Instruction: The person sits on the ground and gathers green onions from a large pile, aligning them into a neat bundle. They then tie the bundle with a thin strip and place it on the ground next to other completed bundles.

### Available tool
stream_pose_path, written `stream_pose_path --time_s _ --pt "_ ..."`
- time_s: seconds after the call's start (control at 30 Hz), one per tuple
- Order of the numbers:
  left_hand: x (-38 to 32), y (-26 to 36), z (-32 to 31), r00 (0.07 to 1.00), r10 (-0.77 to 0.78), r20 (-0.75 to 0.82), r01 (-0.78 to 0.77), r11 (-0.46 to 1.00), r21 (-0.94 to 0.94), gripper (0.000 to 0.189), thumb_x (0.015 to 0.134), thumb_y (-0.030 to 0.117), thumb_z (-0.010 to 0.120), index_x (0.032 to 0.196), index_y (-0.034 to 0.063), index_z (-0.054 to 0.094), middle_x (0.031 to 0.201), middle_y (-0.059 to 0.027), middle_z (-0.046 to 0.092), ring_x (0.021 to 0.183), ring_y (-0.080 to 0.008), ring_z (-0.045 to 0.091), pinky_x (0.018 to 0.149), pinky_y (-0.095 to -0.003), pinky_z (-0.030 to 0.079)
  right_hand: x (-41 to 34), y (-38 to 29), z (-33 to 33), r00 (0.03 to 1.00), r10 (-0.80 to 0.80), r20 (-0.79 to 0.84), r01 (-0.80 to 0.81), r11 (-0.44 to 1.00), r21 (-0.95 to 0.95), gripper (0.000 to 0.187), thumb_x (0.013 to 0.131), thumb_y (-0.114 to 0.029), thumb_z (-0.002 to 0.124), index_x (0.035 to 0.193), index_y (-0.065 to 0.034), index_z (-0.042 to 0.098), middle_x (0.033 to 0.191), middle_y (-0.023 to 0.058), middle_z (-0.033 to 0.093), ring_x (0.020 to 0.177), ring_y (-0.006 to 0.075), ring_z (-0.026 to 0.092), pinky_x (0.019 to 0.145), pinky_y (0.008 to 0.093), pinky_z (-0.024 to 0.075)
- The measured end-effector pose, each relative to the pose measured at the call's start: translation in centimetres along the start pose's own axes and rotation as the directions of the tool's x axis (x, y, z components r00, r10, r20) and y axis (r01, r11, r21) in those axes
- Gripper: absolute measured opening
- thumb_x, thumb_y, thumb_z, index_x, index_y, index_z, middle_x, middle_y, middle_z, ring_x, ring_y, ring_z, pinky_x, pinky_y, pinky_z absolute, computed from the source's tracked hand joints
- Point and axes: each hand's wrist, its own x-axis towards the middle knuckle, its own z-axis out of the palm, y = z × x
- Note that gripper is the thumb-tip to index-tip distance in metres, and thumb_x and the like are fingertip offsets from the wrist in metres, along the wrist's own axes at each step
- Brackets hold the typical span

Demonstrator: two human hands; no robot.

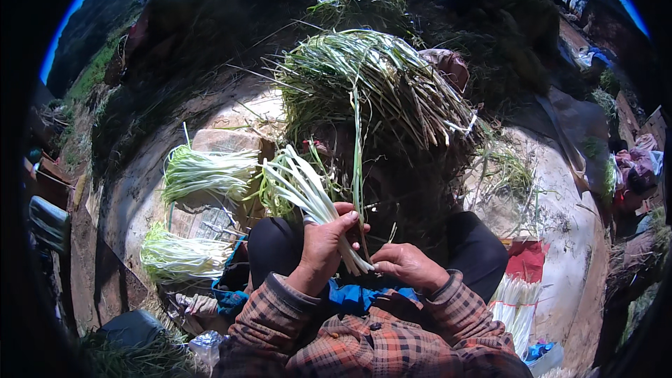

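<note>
My left hand (331, 239) grips a bunch of pale stalks (310, 189), which look like blanched chives, with their white ends toward my right hand. A long, thin green stalk (358, 157) rises just beside that bunch, its lower part passing by my left fingers. With thumb and fingers my right hand (412, 265) pinches at the lower ends of the stalks; which stalk it holds is hard to tell. Ahead of my knees, a big heap of uncleaned green stalks (378, 79) lies with its brownish ends toward the right.
Two piles of pale stalks, an upper one (210, 170) and a lower one (184, 257), lie at my left. Banded white bundles (514, 302) rest by a red sheet (527, 260) on the right. Loose green scraps (504, 168) litter the pale ground sheet (562, 241).
</note>
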Motion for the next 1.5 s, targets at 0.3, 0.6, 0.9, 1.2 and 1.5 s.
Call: stream_pose_path --time_s 0.3,0.6,0.9,1.2,1.5 --pt "-1.4 -1.4 -0.9 0.998 0.0 0.057 -0.002 0.999 0.032 0.017 0.084 0.003 0.061 0.101 -0.0008 0.06 0.083 -0.006 0.063 0.071 -0.0141 0.063 0.059 -0.0242 0.05 4.3 -3.4 -0.6 0.933 0.044 -0.357 0.157 0.844 0.514 0.018 0.087 -0.013 0.064 0.094 0.004 0.066 0.081 0.0013 0.057 0.07 0.0078 0.055 0.064 0.0215 0.0457" --pt "-0.2 -1.4 -2.3 0.998 0.062 -0.007 -0.062 0.996 -0.061 0.019 0.084 0.004 0.06 0.102 -0.0001 0.054 0.085 -0.0113 0.065 0.071 -0.0187 0.064 0.054 -0.0285 0.05 4.2 1.0 1.3 0.885 0.193 -0.425 0.136 0.764 0.63 0.013 0.085 -0.007 0.062 0.074 -0.0025 0.058 0.062 -0.0049 0.05 0.056 0.0015 0.046 0.051 0.017 0.0367" --pt "0.0 -1.3 -2.7 1.0 0.022 0.017 -0.022 1.0 -0.014 0.018 0.087 0.004 0.059 0.104 0.0004 0.054 0.085 -0.0082 0.064 0.074 -0.0158 0.064 0.057 -0.0249 0.05 2.3 1.5 -0.6 0.906 -0.02 -0.422 -0.241 0.797 -0.554 0.015 0.083 -0.017 0.06 0.084 -0.0031 0.066 0.083 0.0153 0.061 0.078 0.0325 0.062 0.07 0.0392 0.0497" --pt "0.0 -1.8 -2.3 0.997 -0.071 -0.036 0.074 0.992 0.105 0.012 0.086 0.006 0.062 0.096 0.0001 0.06 0.08 -0.0046 0.063 0.063 -0.0102 0.057 0.056 -0.023 0.046 7.6 -4.5 -0.4 0.893 0.139 -0.428 0.159 0.791 0.59 0.009 0.084 -0.007 0.065 0.088 0.0005 0.067 0.085 0.0002 0.058 0.073 0.008 0.055 0.067 0.0231 0.0455" --pt "0.5 -1.8 -2.1 0.996 -0.051 0.077 0.066 0.975 -0.214 0.013 0.09 0.004 0.056 0.101 0.0032 0.05 0.09 -0.0138 0.064 0.078 -0.0223 0.065 0.052 -0.0281 0.051 5.3 -3.6 0.3 0.89 0.24 -0.387 0.262 0.426 0.866 0.019 0.086 -0.008 0.059 0.104 -0.0018 0.06 0.093 0.0047 0.063 0.082 0.0124 0.06 0.071 0.0297 0.0499"
